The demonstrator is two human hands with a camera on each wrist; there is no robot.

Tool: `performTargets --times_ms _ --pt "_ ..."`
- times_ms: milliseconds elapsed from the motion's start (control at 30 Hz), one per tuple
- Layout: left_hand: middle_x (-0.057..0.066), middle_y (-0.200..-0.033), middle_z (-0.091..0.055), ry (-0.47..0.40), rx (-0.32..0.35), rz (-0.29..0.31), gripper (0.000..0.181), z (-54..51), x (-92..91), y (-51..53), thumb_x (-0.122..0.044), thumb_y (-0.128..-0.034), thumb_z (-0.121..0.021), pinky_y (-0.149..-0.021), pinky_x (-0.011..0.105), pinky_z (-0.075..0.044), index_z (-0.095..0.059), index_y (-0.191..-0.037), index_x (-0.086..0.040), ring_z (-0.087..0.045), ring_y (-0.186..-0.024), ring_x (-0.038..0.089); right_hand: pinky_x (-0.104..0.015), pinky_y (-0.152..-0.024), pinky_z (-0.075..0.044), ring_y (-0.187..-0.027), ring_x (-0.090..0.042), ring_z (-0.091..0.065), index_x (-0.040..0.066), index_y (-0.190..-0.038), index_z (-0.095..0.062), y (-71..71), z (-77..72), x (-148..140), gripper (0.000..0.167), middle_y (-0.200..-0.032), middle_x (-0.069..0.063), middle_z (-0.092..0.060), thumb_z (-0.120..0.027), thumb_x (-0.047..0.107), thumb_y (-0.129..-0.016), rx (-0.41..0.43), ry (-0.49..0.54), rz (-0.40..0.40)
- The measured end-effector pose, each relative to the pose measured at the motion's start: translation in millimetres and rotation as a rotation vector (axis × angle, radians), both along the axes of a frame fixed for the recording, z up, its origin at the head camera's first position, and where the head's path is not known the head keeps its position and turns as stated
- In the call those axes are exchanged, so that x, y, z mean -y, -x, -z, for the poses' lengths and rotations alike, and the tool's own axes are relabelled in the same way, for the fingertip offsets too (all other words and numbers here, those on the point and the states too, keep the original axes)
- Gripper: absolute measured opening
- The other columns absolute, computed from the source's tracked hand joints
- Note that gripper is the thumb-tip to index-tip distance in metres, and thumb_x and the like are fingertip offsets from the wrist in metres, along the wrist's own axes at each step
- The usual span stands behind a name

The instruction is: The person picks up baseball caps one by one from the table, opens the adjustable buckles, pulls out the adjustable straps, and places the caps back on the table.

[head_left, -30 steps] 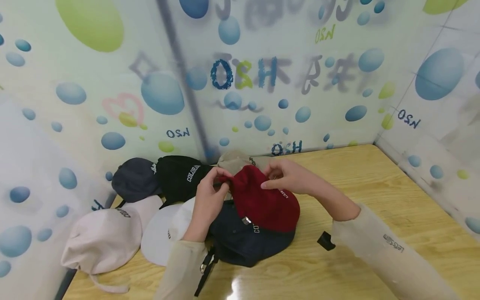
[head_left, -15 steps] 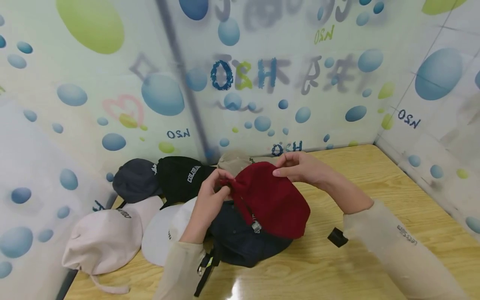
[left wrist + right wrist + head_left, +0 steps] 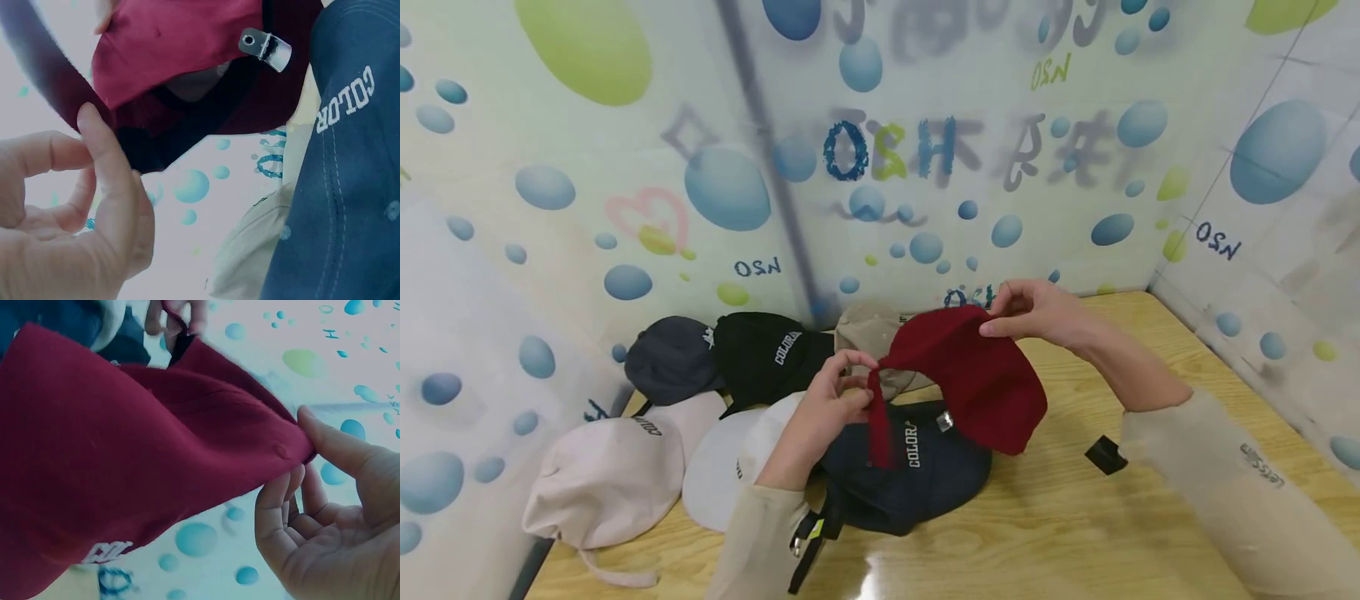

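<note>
A dark red cap [image 3: 977,375] hangs between both hands above a navy cap [image 3: 917,483]. My left hand [image 3: 827,408] pinches its back strap [image 3: 880,425], whose end dangles down. In the left wrist view a metal buckle [image 3: 274,52] is seen on the red cap near its opening. My right hand [image 3: 1037,317] pinches the red cap's fabric at the upper right, thumb and fingertips on either side. White lettering [image 3: 107,551] shows at the cap's lower part in the right wrist view.
Left of the navy cap lie a white cap [image 3: 722,467] and a pale pink cap [image 3: 610,479]. Behind are a dark blue-grey cap [image 3: 670,362], a black cap [image 3: 760,350] and a beige cap [image 3: 865,329]. A patterned wall [image 3: 865,250] borders the wooden table [image 3: 1075,533].
My right hand has moved up and to the right, drawing the red cap off to that side and stretching it. The strap now hangs from my left hand, and the navy cap's lettering is uncovered.
</note>
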State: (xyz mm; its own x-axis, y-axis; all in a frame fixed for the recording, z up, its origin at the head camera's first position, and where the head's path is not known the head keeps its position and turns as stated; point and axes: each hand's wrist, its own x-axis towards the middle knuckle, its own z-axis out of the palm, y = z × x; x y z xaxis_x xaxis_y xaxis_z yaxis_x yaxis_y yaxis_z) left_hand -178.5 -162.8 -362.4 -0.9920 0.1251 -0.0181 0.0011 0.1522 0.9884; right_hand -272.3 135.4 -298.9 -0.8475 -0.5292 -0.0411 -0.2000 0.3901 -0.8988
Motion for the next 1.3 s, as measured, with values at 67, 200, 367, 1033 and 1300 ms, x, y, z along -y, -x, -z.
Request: performTargets --times_ms 67,200,367,1033,1300 --pt "0.020 -0.124 -0.050 0.032 0.028 0.000 0.029 1.3 1.6 -0.7 0.003 -0.0953 -0.048 -0.074 0.028 -0.053 -0.049 -0.124 -0.003 -0.058 -0.098 0.021 -0.026 -0.077 -0.055 -0.082 -0.013 -0.064 0.006 -0.094 -0.059 2.1 -4.1 -5.2 0.016 -0.082 0.005 -0.068 -0.072 0.015 -0.091 -0.036 -0.039 0.011" --pt "0.018 -0.122 -0.057 0.068 0.040 0.025 0.023 3.6 5.1 -1.4 -0.002 -0.0980 -0.051 -0.074 0.026 -0.050 -0.052 -0.121 -0.003 -0.062 -0.098 0.018 -0.025 -0.072 -0.052 -0.076 -0.011 -0.061 0.006 -0.092 -0.058 8.4 -9.2 -17.8 0.019 -0.077 0.008 -0.066 -0.073 0.017 -0.090 -0.095 -0.118 0.047" --pt "0.014 -0.123 -0.055 0.015 0.032 0.060 0.021 6.3 10.1 -2.3 -0.003 -0.0997 -0.050 -0.081 0.034 -0.060 -0.052 -0.121 0.001 -0.061 -0.099 0.016 -0.024 -0.069 -0.052 -0.071 -0.010 -0.061 0.004 -0.094 -0.056 19.8 -5.9 -36.0 0.023 -0.075 0.008 -0.065 -0.074 0.017 -0.090 -0.132 -0.215 0.098" --pt "0.016 -0.118 -0.058 0.019 -0.005 0.089 0.020 10.7 16.6 -4.7 -0.001 -0.0999 -0.046 -0.080 0.034 -0.059 -0.053 -0.118 0.005 -0.060 -0.097 0.018 -0.030 -0.062 -0.047 -0.077 -0.024 -0.054 -0.003 -0.100 -0.054 57.2 40.8 -90.1 0.036 -0.087 -0.011 -0.060 -0.075 0.024 -0.089 -0.205 -0.485 0.232" --pt "0.021 -0.120 -0.058 0.067 -0.023 0.084 0.020 11.0 16.6 -4.1 -0.003 -0.0997 -0.047 -0.082 0.034 -0.058 -0.054 -0.118 0.004 -0.061 -0.101 0.024 -0.032 -0.063 -0.042 -0.079 -0.026 -0.050 -0.001 -0.096 -0.055 62.9 57.2 -99.0 0.032 -0.087 -0.013 -0.059 -0.076 0.022 -0.088 -0.228 -0.512 0.268"
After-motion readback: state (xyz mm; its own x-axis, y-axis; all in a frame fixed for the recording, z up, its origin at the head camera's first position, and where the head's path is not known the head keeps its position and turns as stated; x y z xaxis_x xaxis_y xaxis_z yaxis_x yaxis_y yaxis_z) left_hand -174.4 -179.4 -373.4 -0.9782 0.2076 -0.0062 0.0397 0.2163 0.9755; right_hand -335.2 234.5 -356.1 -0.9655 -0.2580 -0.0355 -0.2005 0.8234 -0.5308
